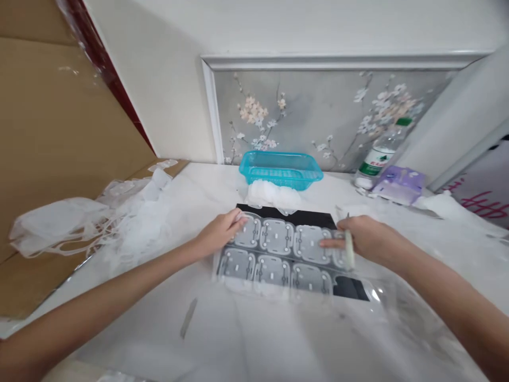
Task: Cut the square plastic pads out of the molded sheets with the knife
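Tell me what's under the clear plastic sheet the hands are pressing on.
A black mat lies under the clear sheet, showing at its far edge and near right corner. The left hand and right hand cover the sheet's ends; what lies under the mat cannot be seen.

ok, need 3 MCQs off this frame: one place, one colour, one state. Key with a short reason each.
1. Where is the basket?
A. Behind the black mat, by the wall
B. Under the right hand
C. On the cardboard

2. What colour is the basket?
A. Red
B. Turquoise
C. Yellow

3. What is the right hand doing?
A. Hanging free in the air
B. Gripping the bottle
C. Holding a thin pale tool while fingers press the clear sheet

Key:
1 A, it stands beyond the black mat at the wall.
2 B, its plastic is plainly turquoise.
3 C, the tool sits in its grip over the clear sheet; the left hand rests on the sheet's far left corner.
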The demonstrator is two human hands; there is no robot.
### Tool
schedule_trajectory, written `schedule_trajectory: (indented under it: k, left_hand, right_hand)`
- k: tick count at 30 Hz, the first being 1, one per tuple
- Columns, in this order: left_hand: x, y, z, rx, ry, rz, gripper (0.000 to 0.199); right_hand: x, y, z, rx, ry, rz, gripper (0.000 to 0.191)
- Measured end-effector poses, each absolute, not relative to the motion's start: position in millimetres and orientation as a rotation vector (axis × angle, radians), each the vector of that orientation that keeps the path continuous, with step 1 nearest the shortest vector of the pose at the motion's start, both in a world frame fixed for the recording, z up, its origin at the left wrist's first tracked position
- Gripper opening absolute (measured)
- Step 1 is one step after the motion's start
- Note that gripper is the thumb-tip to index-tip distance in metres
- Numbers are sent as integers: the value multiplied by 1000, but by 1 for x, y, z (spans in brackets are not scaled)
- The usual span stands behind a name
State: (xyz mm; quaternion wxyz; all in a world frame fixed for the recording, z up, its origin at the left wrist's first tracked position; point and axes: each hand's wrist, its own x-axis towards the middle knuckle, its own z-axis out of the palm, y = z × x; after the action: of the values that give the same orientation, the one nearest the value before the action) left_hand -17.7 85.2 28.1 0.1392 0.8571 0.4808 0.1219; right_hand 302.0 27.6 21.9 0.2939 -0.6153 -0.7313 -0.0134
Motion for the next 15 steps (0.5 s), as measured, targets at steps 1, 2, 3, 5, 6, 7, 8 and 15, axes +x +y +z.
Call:
schedule_trajectory:
  k: [1, 2, 3, 5, 6, 7, 8, 15]
  left_hand:
    - [-11, 95, 17, 2501, 1404, 334, 33]
    - [-5, 103, 9, 2529, 1423, 320, 31]
    - [0, 110, 3, 2553, 1443, 321, 31]
    - [8, 116, 0, 2608, 1487, 358, 35]
    - [11, 116, 0, 2638, 1504, 394, 38]
    - [13, 112, 1, 2666, 1512, 434, 40]
    - [15, 107, 2, 2695, 1507, 475, 41]
    - [23, 55, -16, 2899, 949, 224, 46]
  right_hand:
    - [301, 35, 19, -1760, -2043, -39, 50]
    - [301, 41, 16, -1882, -2112, -57, 46]
    - [300, 46, 15, -1996, -2164, -78, 42]
    - [300, 53, 15, -2160, -2235, -170, 38]
    - [300, 54, 16, -2207, -2248, -208, 39]
    - [299, 54, 17, -2218, -2240, -247, 39]
    - [297, 53, 19, -2180, -2197, -282, 40]
    - [198, 55, 9, -1370, -1215, 251, 47]
